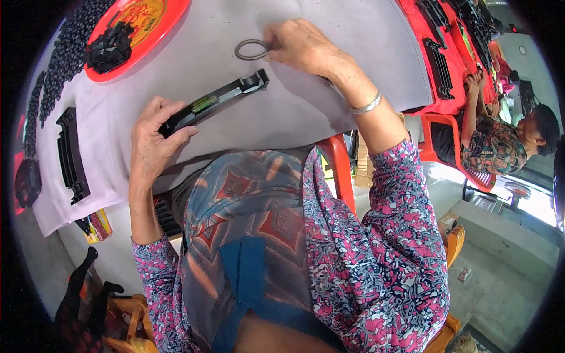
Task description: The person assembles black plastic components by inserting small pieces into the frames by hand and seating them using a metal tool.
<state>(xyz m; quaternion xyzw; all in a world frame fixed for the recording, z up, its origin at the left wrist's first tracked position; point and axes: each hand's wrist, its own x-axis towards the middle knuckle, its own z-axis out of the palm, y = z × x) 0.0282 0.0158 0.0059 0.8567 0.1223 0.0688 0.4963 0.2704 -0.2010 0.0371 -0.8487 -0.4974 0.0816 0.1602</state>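
Note:
My left hand grips one end of a long black plastic part with a yellow-green strip set in its side. The part slants up to the right above the table, and its far end is hooked. To the upper right, my right hand pinches a dark ring at its right edge. That hand is slightly blurred, and a bracelet circles its wrist. The ring is apart from the black part.
A grey cloth covers the table. At upper left are a red plate with black pieces and a heap of small black items. A slotted black part lies at left. On the right, another person sits by a red-covered table.

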